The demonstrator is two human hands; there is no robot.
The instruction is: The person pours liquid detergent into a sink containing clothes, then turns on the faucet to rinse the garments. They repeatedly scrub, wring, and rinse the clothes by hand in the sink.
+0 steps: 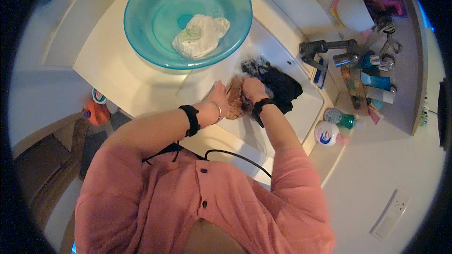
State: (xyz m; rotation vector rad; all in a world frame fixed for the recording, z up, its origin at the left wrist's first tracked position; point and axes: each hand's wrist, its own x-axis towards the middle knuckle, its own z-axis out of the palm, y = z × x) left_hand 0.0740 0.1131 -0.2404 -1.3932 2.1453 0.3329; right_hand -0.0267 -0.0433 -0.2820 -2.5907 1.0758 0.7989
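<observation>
A wet brown cloth (pixel 235 97) lies bunched in the white sink (pixel 303 112). My right hand (pixel 253 88) is closed in a fist on its right part. At the cloth's left edge rests my left hand (pixel 216 103), its fingers stretched out; the palm side is hidden, so a hold on the cloth cannot be made out. Just right of my right hand is a heap of black fabric (pixel 282 82), with whitish foam (pixel 249 61) at its upper left end. Above my hands, a translucent teal basin (pixel 141 38) holds soapy-looking water and a crumpled white cloth (pixel 201 38).
A black faucet (pixel 316 51) stands at the sink's right rim, with a blue brush (pixel 320 75) beside it. Soap bottles (pixel 326 134) sit at the lower right corner. Toiletries (pixel 376 81) crowd a wall shelf. An orange bottle (pixel 97 113) is at left; a black cable (pixel 236 154) crosses before me.
</observation>
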